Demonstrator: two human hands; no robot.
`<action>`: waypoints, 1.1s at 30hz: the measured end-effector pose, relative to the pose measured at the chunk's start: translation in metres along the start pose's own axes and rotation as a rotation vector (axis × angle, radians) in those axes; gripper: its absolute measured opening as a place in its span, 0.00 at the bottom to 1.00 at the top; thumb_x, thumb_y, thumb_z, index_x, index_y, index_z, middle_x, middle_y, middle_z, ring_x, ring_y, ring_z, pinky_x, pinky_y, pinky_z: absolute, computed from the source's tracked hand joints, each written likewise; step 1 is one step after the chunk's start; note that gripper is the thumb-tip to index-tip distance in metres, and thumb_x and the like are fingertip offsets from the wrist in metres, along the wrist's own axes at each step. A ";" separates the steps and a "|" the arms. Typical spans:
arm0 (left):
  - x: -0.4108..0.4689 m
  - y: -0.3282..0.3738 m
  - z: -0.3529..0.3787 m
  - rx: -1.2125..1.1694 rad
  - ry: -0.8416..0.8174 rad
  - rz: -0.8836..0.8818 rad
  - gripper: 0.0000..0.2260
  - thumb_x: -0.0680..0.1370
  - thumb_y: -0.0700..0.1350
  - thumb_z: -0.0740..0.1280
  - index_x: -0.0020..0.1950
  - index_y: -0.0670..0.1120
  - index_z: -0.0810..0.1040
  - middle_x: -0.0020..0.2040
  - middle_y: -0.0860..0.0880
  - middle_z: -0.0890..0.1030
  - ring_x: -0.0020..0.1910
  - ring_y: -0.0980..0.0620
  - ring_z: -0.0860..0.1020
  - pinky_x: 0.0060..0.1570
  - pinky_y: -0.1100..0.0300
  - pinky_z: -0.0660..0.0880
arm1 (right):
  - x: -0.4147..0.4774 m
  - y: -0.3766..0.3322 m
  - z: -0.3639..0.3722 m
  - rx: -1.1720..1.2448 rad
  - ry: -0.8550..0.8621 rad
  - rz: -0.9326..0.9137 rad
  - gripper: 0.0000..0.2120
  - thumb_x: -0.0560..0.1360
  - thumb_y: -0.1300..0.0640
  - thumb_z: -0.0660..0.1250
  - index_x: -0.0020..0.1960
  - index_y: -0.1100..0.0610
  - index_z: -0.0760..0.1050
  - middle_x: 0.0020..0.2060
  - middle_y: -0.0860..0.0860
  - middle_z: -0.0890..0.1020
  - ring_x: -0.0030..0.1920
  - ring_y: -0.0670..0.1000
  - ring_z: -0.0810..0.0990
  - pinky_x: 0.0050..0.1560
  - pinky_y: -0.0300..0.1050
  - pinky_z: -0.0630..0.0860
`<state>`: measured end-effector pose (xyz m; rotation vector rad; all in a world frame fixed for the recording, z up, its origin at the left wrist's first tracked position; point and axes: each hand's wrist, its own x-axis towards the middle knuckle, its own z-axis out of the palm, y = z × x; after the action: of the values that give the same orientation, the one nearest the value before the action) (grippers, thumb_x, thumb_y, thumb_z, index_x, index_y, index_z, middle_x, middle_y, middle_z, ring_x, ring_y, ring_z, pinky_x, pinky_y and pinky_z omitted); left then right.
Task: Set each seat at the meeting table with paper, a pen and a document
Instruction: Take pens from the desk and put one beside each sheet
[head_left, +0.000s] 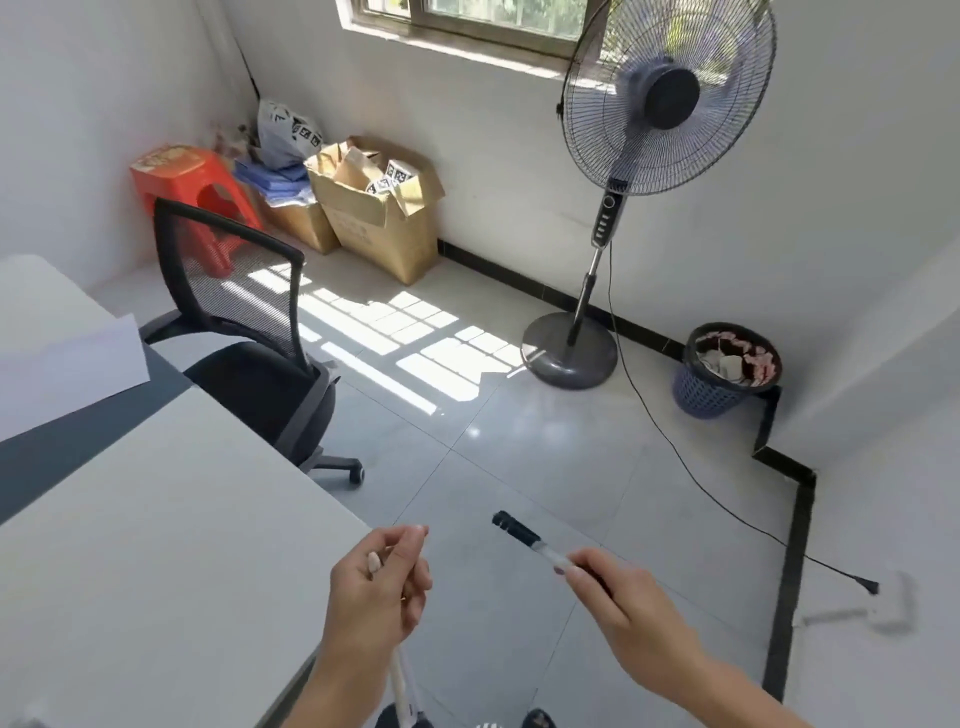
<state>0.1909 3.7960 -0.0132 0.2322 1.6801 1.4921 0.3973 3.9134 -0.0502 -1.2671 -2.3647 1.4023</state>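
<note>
My right hand (618, 603) pinches a clear pen with a black cap (524, 535), its cap pointing up and to the left over the floor. My left hand (376, 587) grips a white pen (400, 680) whose barrel runs down below the wrist. Both hands hover just off the near corner of the white meeting table (156, 545). A white sheet of paper (67, 364) lies on the table at the far left, in front of a black mesh office chair (249, 322).
A standing fan (660, 104) with its cable trailing across the tiles stands by the window wall. A waste basket (727, 369) sits in the right corner. Cardboard boxes (379, 208) and a red stool (192, 197) stand against the far wall.
</note>
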 end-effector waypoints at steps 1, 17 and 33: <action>0.009 0.004 0.005 0.004 0.012 0.002 0.09 0.78 0.44 0.66 0.48 0.39 0.78 0.29 0.44 0.74 0.20 0.52 0.64 0.19 0.68 0.59 | 0.009 0.009 -0.013 0.028 0.036 0.031 0.10 0.81 0.50 0.59 0.43 0.48 0.75 0.26 0.44 0.68 0.28 0.44 0.64 0.33 0.42 0.61; 0.262 0.109 0.025 -0.008 0.144 0.004 0.07 0.77 0.39 0.66 0.49 0.35 0.78 0.26 0.46 0.75 0.18 0.53 0.66 0.19 0.70 0.57 | 0.286 -0.025 -0.102 0.150 0.164 0.080 0.14 0.76 0.44 0.65 0.39 0.54 0.77 0.25 0.44 0.67 0.27 0.44 0.64 0.33 0.42 0.62; 0.470 0.229 0.032 -0.118 0.430 -0.009 0.09 0.77 0.44 0.66 0.50 0.38 0.79 0.30 0.45 0.75 0.23 0.54 0.66 0.21 0.67 0.57 | 0.615 -0.121 -0.134 0.043 -0.297 -0.195 0.13 0.78 0.46 0.64 0.39 0.53 0.78 0.26 0.47 0.69 0.28 0.42 0.66 0.34 0.41 0.64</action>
<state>-0.1661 4.1791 -0.0261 -0.1735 1.9082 1.7143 -0.0077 4.4102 -0.0641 -0.8390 -2.5419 1.6643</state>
